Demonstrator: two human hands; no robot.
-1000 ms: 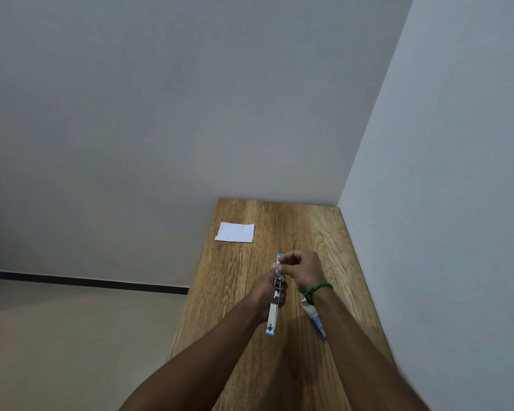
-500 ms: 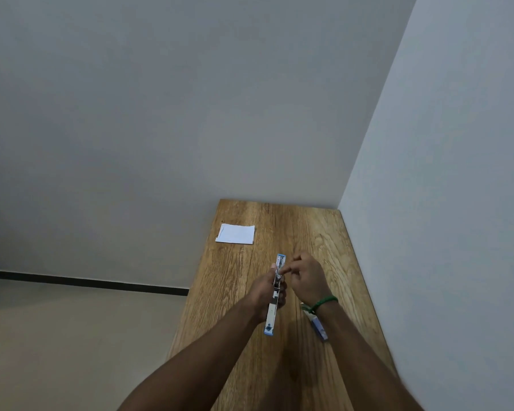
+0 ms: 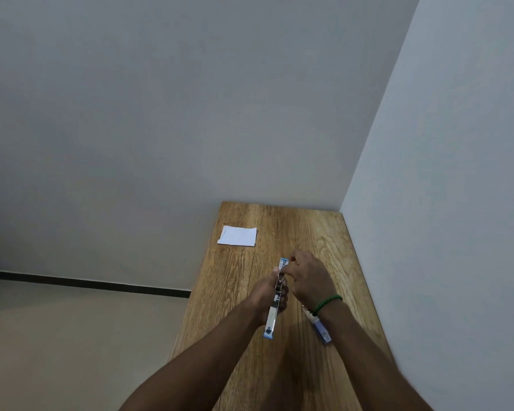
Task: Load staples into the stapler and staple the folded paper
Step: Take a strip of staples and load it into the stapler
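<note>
A blue and silver stapler [image 3: 272, 318], swung wide open into one long strip, is held above the wooden table [image 3: 324, 232] by my left hand [image 3: 267, 295], which grips its middle. My right hand [image 3: 307, 278] has its fingertips pinched at the stapler's far end, near the blue tip. Whether a strip of staples is between those fingers is too small to tell. A small blue and white staple box [image 3: 319, 327] lies on the table under my right wrist. The folded white paper [image 3: 237, 236] rests flat near the table's far left edge.
The table stands in a corner, with a grey wall behind it and a white wall along its right side. Its left edge drops to a beige floor [image 3: 57, 336]. A green bead bracelet [image 3: 327, 304] circles my right wrist.
My right hand has slid a little toward the stapler's far tip and lowered onto it. My left hand keeps the same grip on the stapler.
</note>
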